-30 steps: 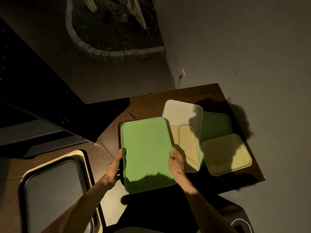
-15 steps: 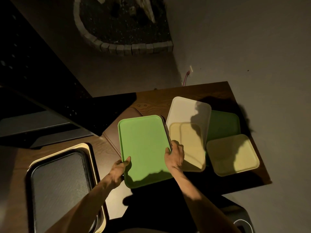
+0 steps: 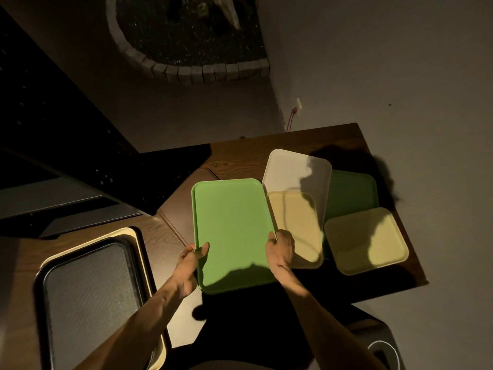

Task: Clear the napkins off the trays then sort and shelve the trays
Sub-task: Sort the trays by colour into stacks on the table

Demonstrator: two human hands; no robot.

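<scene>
Above the near edge of the brown wooden table (image 3: 346, 137), I see both hands clamped on one light green tray (image 3: 232, 231): the left hand (image 3: 190, 265) grips its left long edge with the thumb lying on top, and the right hand (image 3: 280, 249) pinches the right long edge near the same end. The tray is held roughly level, its far end over the tabletop.

Counting the rest on that table, I get four trays: one white tray (image 3: 288, 172) at the back, one pale yellow tray (image 3: 296, 222) overlapping its near end, one dark green tray (image 3: 352, 190) further right, and a second pale yellow tray (image 3: 365, 241) lying over the dark green one's near part. At lower left sits a separate stack on another wood-grain surface (image 3: 157, 236): a black tray (image 3: 90, 289) on top of at least one cream tray (image 3: 125, 232) (I cannot tell how many lie beneath).

Lighting is dim, with hard shadows across the trays. Beyond the table, grey floor runs up to a curved stone-edged planter bed (image 3: 192, 36), and a thin reddish cord (image 3: 292, 116) hangs by the wall.
</scene>
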